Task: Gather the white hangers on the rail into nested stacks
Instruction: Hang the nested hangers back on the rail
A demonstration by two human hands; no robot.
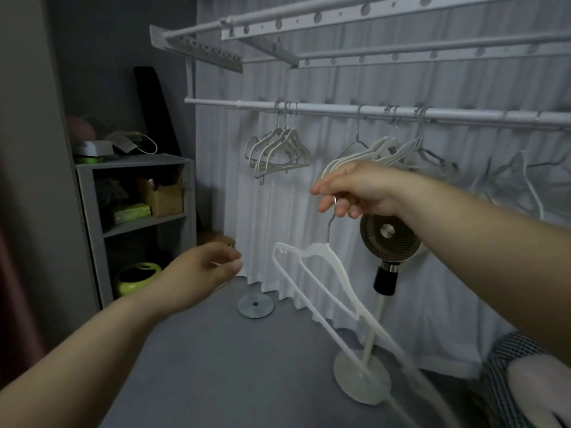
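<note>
Hangers (278, 149) hang bunched on the rail (340, 109) while the right hand (355, 189) pinches a loose hanger (318, 249) by its hook (331, 219) and the left hand (200, 270) hovers loosely curled, empty.

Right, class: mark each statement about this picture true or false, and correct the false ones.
1. The right hand holds a white hanger by its metal hook. True.
2. That hanger is hooked on the rail. False: it is off the rail, held below it.
3. The left hand grips a second hanger. False: it holds no hanger; its fingers are loosely curled.
4. A bunch of hangers hangs near the rail's left end. True.
</note>
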